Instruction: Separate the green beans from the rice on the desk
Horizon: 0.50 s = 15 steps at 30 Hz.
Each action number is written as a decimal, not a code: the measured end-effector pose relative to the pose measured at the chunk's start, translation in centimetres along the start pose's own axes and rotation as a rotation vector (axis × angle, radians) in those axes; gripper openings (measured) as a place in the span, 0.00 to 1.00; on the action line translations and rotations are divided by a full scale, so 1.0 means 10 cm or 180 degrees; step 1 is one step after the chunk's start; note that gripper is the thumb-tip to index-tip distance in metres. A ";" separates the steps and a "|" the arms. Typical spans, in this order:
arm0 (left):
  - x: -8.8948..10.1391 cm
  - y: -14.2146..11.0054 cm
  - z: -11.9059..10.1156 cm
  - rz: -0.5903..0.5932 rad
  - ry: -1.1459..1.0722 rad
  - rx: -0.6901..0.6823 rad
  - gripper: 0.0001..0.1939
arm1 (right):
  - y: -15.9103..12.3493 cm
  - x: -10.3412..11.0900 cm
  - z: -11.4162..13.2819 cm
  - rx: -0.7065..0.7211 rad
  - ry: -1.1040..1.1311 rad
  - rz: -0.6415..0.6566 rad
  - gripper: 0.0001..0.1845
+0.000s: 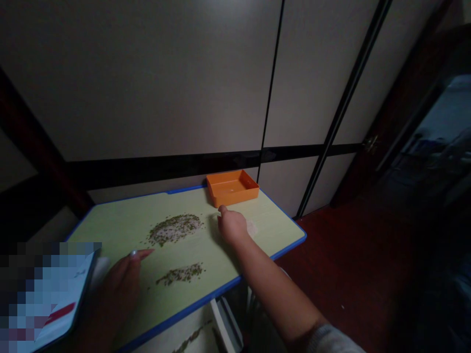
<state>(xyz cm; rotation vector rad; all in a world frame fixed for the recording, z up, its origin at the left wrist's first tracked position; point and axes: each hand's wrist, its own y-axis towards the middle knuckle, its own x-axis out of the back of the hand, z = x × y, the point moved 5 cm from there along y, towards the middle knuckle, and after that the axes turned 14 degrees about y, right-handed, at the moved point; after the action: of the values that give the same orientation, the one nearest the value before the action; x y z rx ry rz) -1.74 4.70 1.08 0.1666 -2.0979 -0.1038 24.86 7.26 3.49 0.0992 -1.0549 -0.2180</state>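
A larger heap of dark greenish bits mixed with pale grains (175, 229) lies on the pale yellow-green tabletop (114, 218). Nearer me is a smaller heap of greenish bits (182, 274). My left hand (123, 274) is at the left of both heaps, thumb and forefinger pressed together and pointing at them; whether anything is between them is too dim to tell. My right hand (232, 227) is curled closed over the table's right half, its fingertips hidden. Just beyond its wrist shows part of a pale patch of grains (252, 228).
An orange open box (235, 198) stands at the far right corner. A lit tablet-like screen (69, 299) is at the left. Below the table's blue edge (184, 311) is an open drawer-like compartment (217, 318). Behind rise wardrobe panels (165, 88).
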 end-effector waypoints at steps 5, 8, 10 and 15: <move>-0.04 0.04 0.01 0.0000 0.0059 0.0049 0.30 | 0.03 0.05 -0.09 -0.0192 0.0040 -0.0062 0.17; -0.03 0.04 0.00 -0.0074 0.0027 -0.0002 0.29 | 0.00 0.09 -0.10 -0.0229 0.0149 -0.0237 0.17; -0.01 0.03 -0.02 -0.0151 0.0013 -0.0094 0.27 | -0.03 0.13 -0.09 -0.0223 0.0396 -0.0444 0.18; 0.01 0.04 -0.05 -0.0389 0.0228 -0.0405 0.27 | -0.04 0.16 -0.09 -0.0156 0.1043 -0.0777 0.18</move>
<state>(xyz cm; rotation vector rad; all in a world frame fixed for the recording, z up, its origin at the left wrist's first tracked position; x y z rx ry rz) -1.43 5.05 1.48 0.2184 -2.0022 -0.2999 26.34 6.49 4.34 0.2126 -0.7091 -0.4330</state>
